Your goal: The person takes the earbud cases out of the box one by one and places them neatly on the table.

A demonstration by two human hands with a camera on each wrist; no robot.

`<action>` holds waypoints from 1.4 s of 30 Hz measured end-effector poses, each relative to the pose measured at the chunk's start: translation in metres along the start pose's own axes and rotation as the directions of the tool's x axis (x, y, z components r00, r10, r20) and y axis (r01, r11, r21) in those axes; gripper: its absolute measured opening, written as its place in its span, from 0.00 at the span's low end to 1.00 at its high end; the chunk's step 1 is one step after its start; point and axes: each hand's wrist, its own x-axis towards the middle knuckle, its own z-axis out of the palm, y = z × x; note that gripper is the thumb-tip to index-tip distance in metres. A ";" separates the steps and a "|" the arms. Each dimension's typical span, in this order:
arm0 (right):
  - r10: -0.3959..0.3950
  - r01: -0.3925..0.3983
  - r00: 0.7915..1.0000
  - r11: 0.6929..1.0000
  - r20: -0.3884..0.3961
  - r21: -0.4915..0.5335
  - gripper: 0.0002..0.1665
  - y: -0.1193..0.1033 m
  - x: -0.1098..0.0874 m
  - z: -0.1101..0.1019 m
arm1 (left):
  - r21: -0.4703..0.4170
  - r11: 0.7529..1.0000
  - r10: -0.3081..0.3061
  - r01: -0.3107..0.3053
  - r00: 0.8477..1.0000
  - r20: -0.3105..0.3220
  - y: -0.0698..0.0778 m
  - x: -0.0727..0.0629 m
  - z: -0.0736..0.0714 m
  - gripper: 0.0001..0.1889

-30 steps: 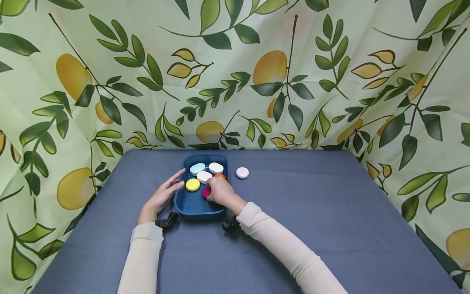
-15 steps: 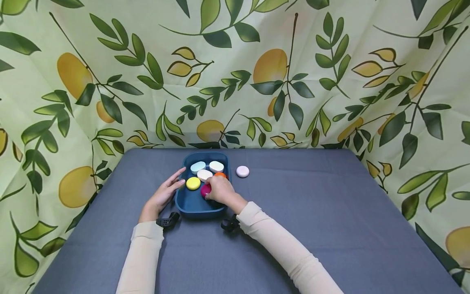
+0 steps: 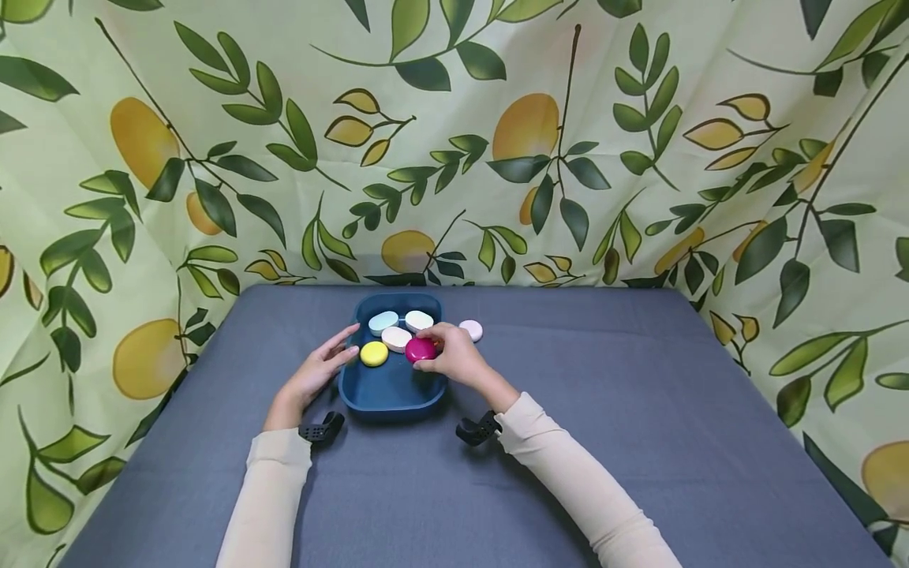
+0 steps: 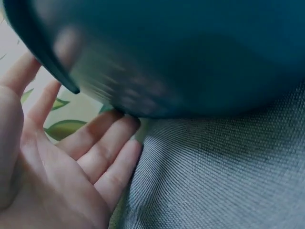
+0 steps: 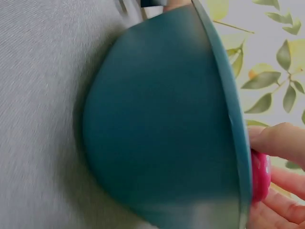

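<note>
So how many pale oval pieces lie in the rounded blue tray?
3: light-blue oval back left, white oval back right, pinkish-white oval nearer, between them. The right hand may hide more.

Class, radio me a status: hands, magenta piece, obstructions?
Left hand at tray side. Right hand pinching magenta piece, held above tray floor. Lift path seems unblocked.

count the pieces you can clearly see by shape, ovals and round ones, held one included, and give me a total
Ovals: 3 (light blue oval, white oval, pinkish-white oval)
Round discs: 3 (yellow disc, magenta disc, pale pink disc)
Total: 6, leaving out anything hidden behind the right hand
</note>
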 end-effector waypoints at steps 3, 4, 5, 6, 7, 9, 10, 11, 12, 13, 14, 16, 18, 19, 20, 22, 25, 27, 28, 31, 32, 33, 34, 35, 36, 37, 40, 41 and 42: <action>0.014 -0.012 0.999 0.998 -0.030 0.062 0.28 0.006 -0.004 -0.008 | 0.011 1.000 -0.006 0.006 1.000 -0.003 0.000 -0.001 0.001 0.31; 0.018 -0.014 0.999 0.996 -0.039 0.087 0.28 0.008 -0.005 -0.011 | 0.017 1.000 -0.003 0.003 1.000 -0.001 0.000 -0.001 0.001 0.31; 0.022 -0.017 0.999 0.994 -0.048 0.107 0.28 0.011 -0.006 -0.014 | 0.015 1.000 0.000 0.000 1.000 0.000 0.000 -0.001 0.001 0.31; 0.027 -0.019 0.998 0.992 -0.057 0.125 0.28 0.013 -0.007 -0.017 | 0.015 1.000 0.000 0.000 1.000 0.000 -0.001 -0.001 0.001 0.31; 0.033 -0.023 0.997 0.990 -0.069 0.141 0.28 0.015 -0.008 -0.021 | 0.018 1.000 -0.001 0.001 1.000 -0.002 0.000 -0.002 0.000 0.31; 0.050 -0.034 0.995 0.985 -0.089 0.168 0.29 0.019 -0.010 -0.028 | 0.019 1.000 0.001 -0.001 1.000 0.007 0.000 -0.002 0.000 0.31; 0.060 -0.041 0.993 0.982 -0.098 0.186 0.29 0.022 -0.010 -0.032 | 0.024 1.000 0.002 -0.002 1.000 0.012 0.000 -0.002 -0.001 0.31; 0.066 -0.044 0.992 0.980 -0.108 0.195 0.29 0.025 -0.011 -0.035 | 0.022 1.000 -0.001 0.001 1.000 0.014 0.000 -0.002 -0.001 0.31; 0.073 -0.048 0.990 0.978 -0.118 0.202 0.29 0.027 -0.012 -0.039 | 0.021 1.000 -0.006 0.006 1.000 0.013 0.000 -0.002 -0.001 0.31; 0.079 -0.051 0.988 0.978 -0.130 0.203 0.29 0.030 -0.013 -0.042 | 0.022 1.000 -0.005 0.004 1.000 0.015 0.000 -0.002 -0.002 0.31; 0.086 -0.056 0.987 0.977 -0.139 0.206 0.29 0.033 -0.013 -0.045 | 0.023 1.000 -0.005 0.005 1.000 0.017 -0.001 -0.003 -0.002 0.31; 0.098 -0.064 0.982 0.977 -0.160 0.201 0.29 0.040 -0.014 -0.049 | 0.025 1.000 -0.006 0.005 1.000 0.017 -0.001 -0.004 -0.002 0.32; 0.109 -0.074 0.978 0.979 -0.180 0.190 0.29 0.048 -0.013 -0.052 | 0.020 1.000 -0.009 0.009 1.000 0.010 -0.001 -0.005 -0.001 0.32; 0.116 -0.081 0.975 0.980 -0.189 0.184 0.29 0.053 -0.013 -0.052 | 0.019 1.000 -0.008 0.008 1.000 0.009 -0.001 -0.006 0.000 0.32; 0.128 -0.093 0.972 0.979 -0.196 0.179 0.29 0.059 -0.013 -0.053 | 0.017 1.000 -0.010 0.010 1.000 0.006 0.000 -0.006 0.000 0.32; 0.160 -0.123 0.964 0.976 -0.211 0.179 0.29 0.069 -0.012 -0.054 | 0.017 1.000 -0.009 0.009 1.000 0.008 0.000 -0.006 0.001 0.32; 0.213 -0.175 0.950 0.969 -0.230 0.175 0.29 0.085 -0.011 -0.054 | 0.018 1.000 -0.005 0.005 1.000 0.014 0.002 -0.007 0.003 0.32; 0.244 -0.204 0.940 0.962 -0.239 0.180 0.29 0.094 -0.010 -0.055 | 0.023 1.000 -0.006 0.006 1.000 0.016 0.003 -0.007 0.003 0.32; 0.254 -0.216 0.937 0.961 -0.241 0.173 0.29 0.097 -0.010 -0.055 | 0.020 1.000 -0.009 0.009 1.000 0.015 0.002 -0.007 0.003 0.31; 0.279 -0.247 0.927 0.957 -0.250 0.151 0.29 0.105 -0.008 -0.057 | 0.025 1.000 -0.012 0.012 1.000 0.012 0.002 -0.007 0.002 0.31; 0.283 -0.255 0.925 0.957 -0.252 0.139 0.29 0.107 -0.008 -0.058 | 0.026 1.000 -0.012 0.012 1.000 0.011 0.002 -0.006 0.002 0.32; 0.287 -0.263 0.924 0.957 -0.254 0.127 0.29 0.109 -0.007 -0.059 | 0.026 1.000 -0.011 0.011 1.000 0.014 0.002 -0.007 0.002 0.32; 0.290 -0.269 0.922 0.956 -0.256 0.117 0.29 0.111 -0.007 -0.059 | 0.027 1.000 -0.011 0.011 1.000 0.015 0.002 -0.006 0.002 0.32; 0.294 -0.276 0.921 0.955 -0.257 0.106 0.29 0.112 -0.006 -0.060 | 0.028 1.000 -0.010 0.010 1.000 0.016 0.002 -0.007 0.002 0.32; 0.294 -0.280 0.920 0.956 -0.258 0.090 0.28 0.114 -0.005 -0.061 | 0.028 1.000 -0.010 0.010 1.000 0.016 0.002 -0.007 0.002 0.31; 0.296 -0.285 0.920 0.955 -0.256 0.079 0.28 0.116 -0.004 -0.061 | 0.030 0.999 -0.011 0.010 1.000 0.017 0.002 -0.007 0.002 0.32; 0.300 -0.296 0.922 0.954 -0.247 0.054 0.28 0.119 0.000 -0.061 | 0.033 0.999 -0.008 0.007 1.000 0.019 0.003 -0.007 0.001 0.32; 0.302 -0.300 0.921 0.953 -0.246 0.044 0.28 0.120 0.001 -0.061 | 0.032 0.999 -0.005 0.005 1.000 0.019 0.003 -0.007 0.001 0.32; 0.301 -0.302 0.922 0.953 -0.245 0.034 0.28 0.121 0.002 -0.061 | 0.032 0.999 -0.003 0.002 1.000 0.020 0.004 -0.007 0.002 0.32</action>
